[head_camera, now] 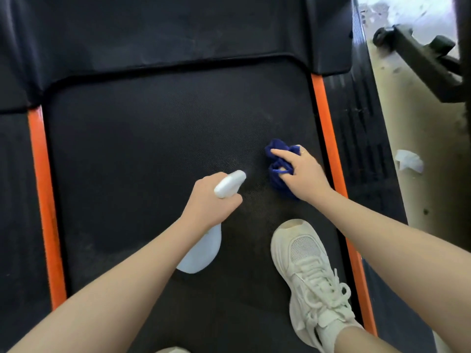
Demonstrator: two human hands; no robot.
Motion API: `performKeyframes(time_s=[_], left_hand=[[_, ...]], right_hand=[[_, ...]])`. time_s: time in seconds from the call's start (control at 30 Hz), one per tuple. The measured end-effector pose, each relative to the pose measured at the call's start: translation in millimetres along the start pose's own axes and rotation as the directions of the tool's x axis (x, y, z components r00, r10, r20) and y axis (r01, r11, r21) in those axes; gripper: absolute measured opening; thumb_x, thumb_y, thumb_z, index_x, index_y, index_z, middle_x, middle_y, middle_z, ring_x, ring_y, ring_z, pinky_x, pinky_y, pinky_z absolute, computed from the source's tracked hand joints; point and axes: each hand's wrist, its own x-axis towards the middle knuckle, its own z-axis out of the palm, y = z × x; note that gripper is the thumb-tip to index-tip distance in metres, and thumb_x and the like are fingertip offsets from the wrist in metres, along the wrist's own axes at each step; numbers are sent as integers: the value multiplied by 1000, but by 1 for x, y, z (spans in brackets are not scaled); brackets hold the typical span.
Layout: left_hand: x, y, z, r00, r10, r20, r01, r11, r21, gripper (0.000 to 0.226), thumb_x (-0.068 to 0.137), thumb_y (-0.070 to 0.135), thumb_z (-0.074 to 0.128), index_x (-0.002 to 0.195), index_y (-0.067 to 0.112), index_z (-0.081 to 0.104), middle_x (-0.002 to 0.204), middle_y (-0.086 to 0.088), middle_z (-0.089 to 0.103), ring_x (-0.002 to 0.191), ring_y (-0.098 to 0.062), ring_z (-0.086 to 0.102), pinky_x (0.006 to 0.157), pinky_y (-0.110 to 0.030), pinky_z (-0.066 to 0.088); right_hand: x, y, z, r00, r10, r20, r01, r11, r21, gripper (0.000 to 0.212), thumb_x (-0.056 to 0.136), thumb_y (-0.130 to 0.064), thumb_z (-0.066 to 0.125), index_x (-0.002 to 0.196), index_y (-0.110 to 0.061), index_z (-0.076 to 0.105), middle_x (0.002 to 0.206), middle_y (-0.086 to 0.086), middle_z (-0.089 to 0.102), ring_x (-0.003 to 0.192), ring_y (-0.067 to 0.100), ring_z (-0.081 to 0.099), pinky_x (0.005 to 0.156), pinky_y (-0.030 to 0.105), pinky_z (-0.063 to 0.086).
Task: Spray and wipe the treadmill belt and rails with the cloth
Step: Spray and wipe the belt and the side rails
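Note:
The black treadmill belt (142,154) fills the view, edged by an orange left rail strip (43,194) and an orange right rail strip (328,138). My left hand (211,202) grips a white spray bottle (204,248), its nozzle head pointing up and right over the belt toward the cloth. A faint mist shows just past the nozzle. My right hand (300,171) holds a bunched dark blue cloth (277,161) against the belt near the right strip, index finger stretched over it.
My white sneaker (308,271) stands on the belt at lower right. The black motor cover (163,31) spans the top. A ribbed black side rail (362,138) lies right of the orange strip. On the floor beyond are a crumpled white paper (407,160) and a black wheeled frame (418,52).

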Motion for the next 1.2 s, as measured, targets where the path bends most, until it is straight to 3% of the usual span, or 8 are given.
performKeyframes(time_s=[0.1, 0.23, 0.43, 0.63, 0.7, 0.9, 1.07, 1.2], left_hand=[[1, -8, -26, 983, -73, -169, 39, 979, -200, 20, 68, 20, 63, 87, 16, 68, 86, 2, 68, 83, -14, 62, 72, -26, 47], [-7, -20, -51, 939, -103, -329, -15, 940, -340, 19, 77, 5, 62, 84, 22, 66, 86, 7, 67, 83, -8, 61, 73, -23, 47], [-6, -18, -48, 939, -21, -344, -72, 964, -256, 22, 76, 0, 59, 92, 15, 64, 87, 8, 64, 76, -4, 57, 63, -4, 40], [-16, -28, -51, 922, 199, -333, -256, 957, -137, 22, 70, 11, 56, 90, 17, 64, 85, 8, 65, 83, -5, 59, 70, -9, 43], [-15, -30, -52, 919, 173, -353, -243, 956, -164, 25, 69, 11, 57, 92, 18, 65, 86, 10, 65, 82, -3, 59, 73, -10, 44], [-10, -30, -49, 911, 232, -340, -286, 951, -116, 29, 71, 13, 57, 97, 10, 67, 88, 9, 64, 85, -7, 60, 73, -10, 44], [-12, -33, -46, 910, 251, -330, -304, 946, -117, 29, 73, 16, 58, 100, 11, 67, 88, 12, 64, 87, -6, 59, 73, -8, 43], [-9, -32, -48, 914, 214, -343, -276, 951, -141, 33, 72, 17, 57, 102, 9, 67, 90, 7, 66, 86, -2, 59, 73, -5, 41]], right_hand=[[21, -21, 17, 985, -166, 44, 172, 969, -179, 46, 91, -12, 51, 137, -21, 47, 129, 16, 44, 108, 34, 45, 86, 37, 44], [40, -58, 37, 999, 20, -38, -33, 920, -389, 51, 92, -15, 45, 142, -22, 36, 138, 14, 36, 106, 33, 43, 85, 38, 39], [11, -53, 49, 756, -436, 488, 640, 651, -409, 60, 87, -15, 57, 143, -22, 37, 128, 18, 45, 97, 34, 48, 79, 39, 42], [50, -54, 39, 999, -27, 31, 38, 916, -399, 56, 88, -17, 52, 141, -25, 38, 134, 16, 40, 105, 37, 46, 77, 39, 43], [32, -68, 46, 994, -73, 81, 100, 912, -397, 56, 88, -19, 51, 142, -24, 35, 131, 14, 39, 106, 36, 45, 77, 39, 41], [12, -61, 61, 638, -543, 546, 766, 522, -375, 56, 81, -17, 60, 135, -21, 49, 104, 17, 52, 76, 33, 51, 55, 36, 43], [49, -44, 30, 976, -185, 118, 219, 782, -584, 57, 88, -13, 57, 142, -23, 39, 124, 22, 43, 95, 38, 45, 66, 45, 46], [-16, -65, 68, 849, -381, 367, 510, 775, -375, 67, 73, -11, 71, 136, -18, 48, 108, 18, 52, 80, 34, 48, 56, 38, 50]])
